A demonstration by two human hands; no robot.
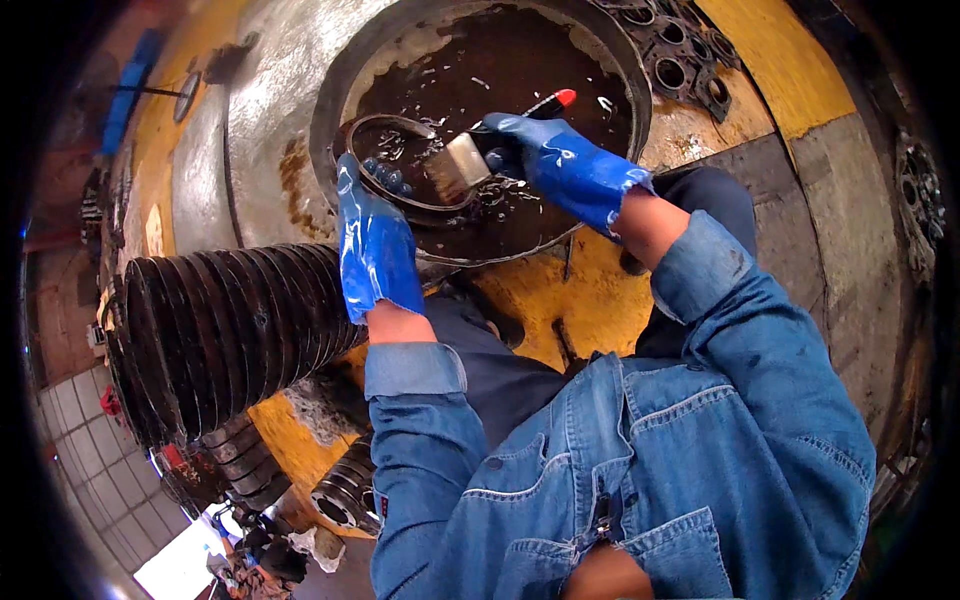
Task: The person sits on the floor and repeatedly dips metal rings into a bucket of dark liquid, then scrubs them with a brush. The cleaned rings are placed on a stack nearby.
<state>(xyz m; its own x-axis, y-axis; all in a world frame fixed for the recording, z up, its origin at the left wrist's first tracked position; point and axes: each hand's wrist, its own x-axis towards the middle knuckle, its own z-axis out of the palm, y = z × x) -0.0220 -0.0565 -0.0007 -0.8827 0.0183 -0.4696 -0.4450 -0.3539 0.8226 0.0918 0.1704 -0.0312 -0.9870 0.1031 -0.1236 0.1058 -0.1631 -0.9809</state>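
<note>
Biggest item on my feed: a round pan (pixel 330 95) of dark liquid (pixel 500 60), just ahead of the knees. I read the close placement as letting drips land back in it. Left, beside the forearm: a stack of dark rings (pixel 230 330), probably put there for easy reach. Can't tell if it's upright or on its side. Past the pan's right rim: metal parts with round holes (pixel 690 85), bunched together.

Left hand (pixel 375 235), gloved, grips a metal ring (pixel 408 124) by its left side, thumb outside, fingertips inside the curve. That likely leaves the far side clear. Ring is over the liquid, inside the pan's outline. Right hand (pixel 575 165), gloved, is closed around the handle of a brush (pixel 466 157), bristles angled down toward the ring. I can't tell whether bristles touch metal.
</note>
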